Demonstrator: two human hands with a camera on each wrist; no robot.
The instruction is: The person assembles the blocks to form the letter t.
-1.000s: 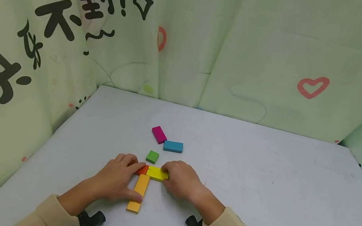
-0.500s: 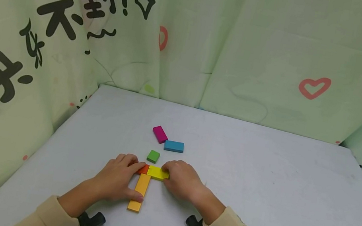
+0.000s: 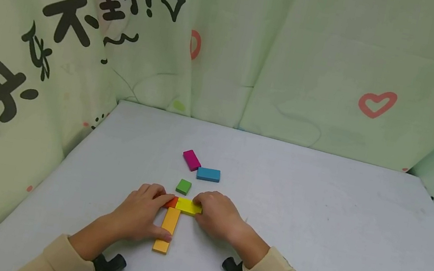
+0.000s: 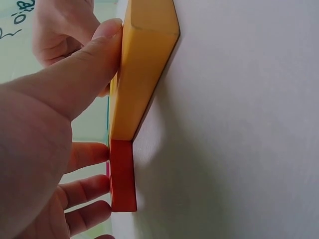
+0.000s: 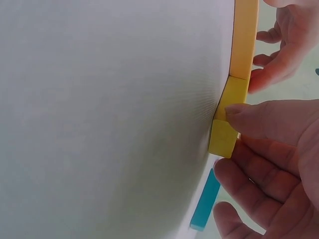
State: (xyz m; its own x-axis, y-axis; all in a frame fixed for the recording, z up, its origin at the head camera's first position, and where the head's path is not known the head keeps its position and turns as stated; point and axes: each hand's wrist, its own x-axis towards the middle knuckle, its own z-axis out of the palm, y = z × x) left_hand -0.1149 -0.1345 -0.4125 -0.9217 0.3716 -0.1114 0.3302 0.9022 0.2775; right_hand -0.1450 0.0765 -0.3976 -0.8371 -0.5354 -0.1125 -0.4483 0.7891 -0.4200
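Three wooden blocks lie flat and touching on the table. An orange block (image 3: 169, 221) points toward the person, its far end against a red block (image 3: 172, 202) and a yellow block (image 3: 187, 206) set in a row. My left hand (image 3: 138, 213) rests over them: its thumb lies on top of the orange block, and the fingertips touch the red one (image 4: 123, 174), which is partly hidden in the head view. With thumb and fingers my right hand (image 3: 220, 216) pinches the free end of the yellow block (image 5: 223, 138).
Just beyond the row lies a small green block (image 3: 183, 187). Farther back, a magenta block (image 3: 192, 160) meets the corner of a blue block (image 3: 208, 174). A printed curtain (image 3: 312, 65) hangs behind the white table (image 3: 313, 230). Black wrist-worn devices (image 3: 109, 266) sit at both cuffs.
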